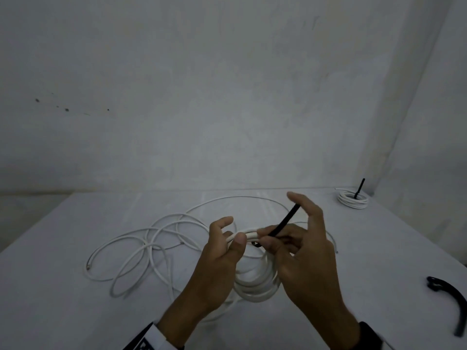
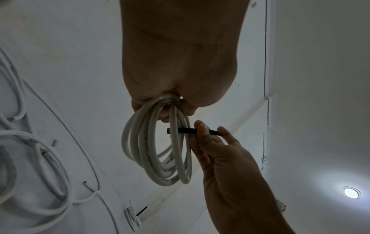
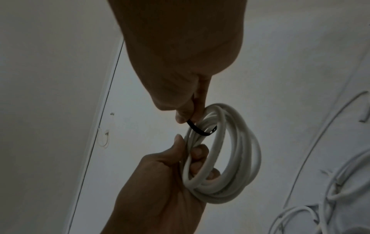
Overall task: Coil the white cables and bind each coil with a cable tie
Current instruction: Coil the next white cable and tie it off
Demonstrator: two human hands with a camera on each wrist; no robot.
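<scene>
left: loose cable (image 1: 151, 248) sprawls | right: bare table (image 1: 379, 248) passable, spare tie (image 1: 452, 301) near edge | far corner: bound coil (image 1: 353, 199), apparently

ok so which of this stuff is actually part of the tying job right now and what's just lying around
In the job:
- coil, held by the left hand
- black tie, pinched by the right hand, its end poking through the coil

Lying about:
- loose cable on the table
- bound coil at the far corner
- spare tie on the right

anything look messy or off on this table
Mainly the loose white cables: they sprawl in tangled, overlapping loops on the table, uncoiled, unlike the tied coil at the far corner.
</scene>
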